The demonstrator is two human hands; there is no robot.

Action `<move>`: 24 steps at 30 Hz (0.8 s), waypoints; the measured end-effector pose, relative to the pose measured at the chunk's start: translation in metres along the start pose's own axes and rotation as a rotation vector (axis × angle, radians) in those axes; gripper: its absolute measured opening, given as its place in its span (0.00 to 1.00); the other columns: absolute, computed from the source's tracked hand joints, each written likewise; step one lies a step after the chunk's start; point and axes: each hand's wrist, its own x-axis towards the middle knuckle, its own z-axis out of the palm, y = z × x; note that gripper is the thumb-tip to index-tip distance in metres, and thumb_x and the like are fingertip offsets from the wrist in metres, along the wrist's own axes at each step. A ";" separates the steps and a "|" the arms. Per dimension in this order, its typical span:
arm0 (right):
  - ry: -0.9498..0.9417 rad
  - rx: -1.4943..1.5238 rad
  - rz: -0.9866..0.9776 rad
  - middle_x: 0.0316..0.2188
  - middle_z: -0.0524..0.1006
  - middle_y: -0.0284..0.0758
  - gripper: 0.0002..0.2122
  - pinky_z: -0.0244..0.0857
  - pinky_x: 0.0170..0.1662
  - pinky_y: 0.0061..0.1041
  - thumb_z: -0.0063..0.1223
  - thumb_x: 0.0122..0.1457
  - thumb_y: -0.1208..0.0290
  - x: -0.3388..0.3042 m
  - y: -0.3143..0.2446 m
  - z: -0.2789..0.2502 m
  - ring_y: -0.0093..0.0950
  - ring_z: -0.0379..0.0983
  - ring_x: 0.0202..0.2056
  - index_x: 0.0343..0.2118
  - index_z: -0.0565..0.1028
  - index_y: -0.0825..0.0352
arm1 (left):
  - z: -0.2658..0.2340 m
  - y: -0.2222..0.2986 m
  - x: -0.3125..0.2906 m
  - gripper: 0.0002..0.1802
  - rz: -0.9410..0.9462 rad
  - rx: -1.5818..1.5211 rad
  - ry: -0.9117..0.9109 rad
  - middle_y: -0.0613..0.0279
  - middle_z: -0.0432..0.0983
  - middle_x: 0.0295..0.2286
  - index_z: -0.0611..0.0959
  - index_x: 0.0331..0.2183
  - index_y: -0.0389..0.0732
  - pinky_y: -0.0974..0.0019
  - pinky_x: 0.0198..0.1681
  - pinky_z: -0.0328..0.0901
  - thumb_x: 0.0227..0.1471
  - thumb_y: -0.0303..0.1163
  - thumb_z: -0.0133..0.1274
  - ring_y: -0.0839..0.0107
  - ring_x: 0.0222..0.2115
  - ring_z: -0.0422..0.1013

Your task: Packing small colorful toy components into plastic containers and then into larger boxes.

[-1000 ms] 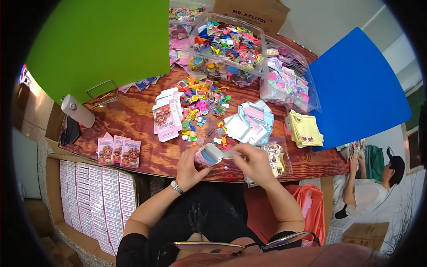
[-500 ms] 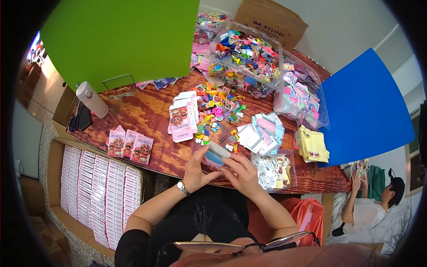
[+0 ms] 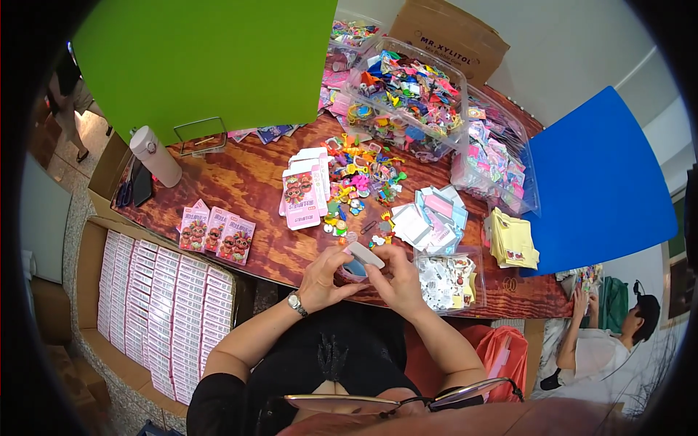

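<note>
Near the table's front edge, a small pink cardboard box stands between my hands with its end facing up. My left hand is closed around its left side. The fingers and thumb of my right hand pinch the whitish end flap at the top. Bluish surface shows inside the box below the flap; anything deeper is hidden. Just beyond lie a heap of small colourful plastic toys and a stack of flattened pink boxes. Right of these are loose pale cards.
By my right hand, a clear tray holds sticker-like pieces; yellow packets lie beyond. Pink boxes lie left, above a carton of packed boxes. Clear bins, a bottle and a green panel stand behind. Another person works right.
My right fingers have moved up onto the box's flap, which now tilts over the opening. The view has shifted slightly. A person's legs have appeared at the far left.
</note>
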 end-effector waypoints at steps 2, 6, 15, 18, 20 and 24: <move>-0.111 -0.135 0.008 0.39 0.79 0.37 0.08 0.72 0.33 0.21 0.60 0.57 0.80 0.003 -0.003 -0.005 0.25 0.79 0.34 0.40 0.75 0.69 | 0.000 0.000 -0.001 0.45 0.003 0.013 -0.006 0.48 0.73 0.45 0.65 0.52 0.46 0.53 0.45 0.72 0.36 0.33 0.76 0.51 0.43 0.75; -0.120 -0.304 -0.354 0.40 0.79 0.38 0.09 0.73 0.33 0.24 0.60 0.56 0.81 0.006 0.001 -0.006 0.29 0.79 0.38 0.40 0.77 0.69 | 0.000 0.001 -0.004 0.48 -0.018 0.052 0.001 0.48 0.73 0.46 0.63 0.55 0.44 0.55 0.46 0.72 0.37 0.35 0.76 0.52 0.44 0.75; -0.219 -0.144 -0.158 0.39 0.80 0.38 0.10 0.74 0.36 0.25 0.60 0.57 0.79 0.012 -0.021 -0.008 0.31 0.79 0.39 0.42 0.79 0.69 | -0.001 0.004 -0.013 0.56 -0.180 0.046 -0.032 0.45 0.70 0.51 0.57 0.61 0.39 0.56 0.51 0.71 0.39 0.38 0.75 0.52 0.50 0.74; -0.211 -0.147 0.003 0.36 0.81 0.39 0.09 0.74 0.37 0.25 0.60 0.58 0.77 0.014 -0.029 -0.005 0.29 0.80 0.36 0.42 0.80 0.69 | -0.005 0.007 -0.011 0.56 -0.210 0.057 -0.036 0.44 0.71 0.50 0.57 0.61 0.38 0.56 0.51 0.71 0.39 0.38 0.75 0.52 0.50 0.74; -0.171 -0.140 0.022 0.35 0.80 0.39 0.08 0.74 0.37 0.25 0.60 0.59 0.75 0.014 -0.026 -0.002 0.29 0.80 0.34 0.41 0.80 0.69 | -0.004 0.007 -0.011 0.55 -0.241 0.048 -0.043 0.44 0.71 0.50 0.58 0.61 0.37 0.56 0.51 0.71 0.39 0.38 0.75 0.52 0.50 0.74; -0.140 -0.271 -0.009 0.35 0.80 0.39 0.08 0.75 0.36 0.27 0.61 0.58 0.77 0.011 -0.025 0.005 0.30 0.80 0.33 0.41 0.81 0.69 | -0.007 0.013 -0.008 0.54 -0.271 0.061 -0.075 0.42 0.71 0.52 0.61 0.61 0.34 0.56 0.52 0.70 0.39 0.38 0.74 0.51 0.52 0.73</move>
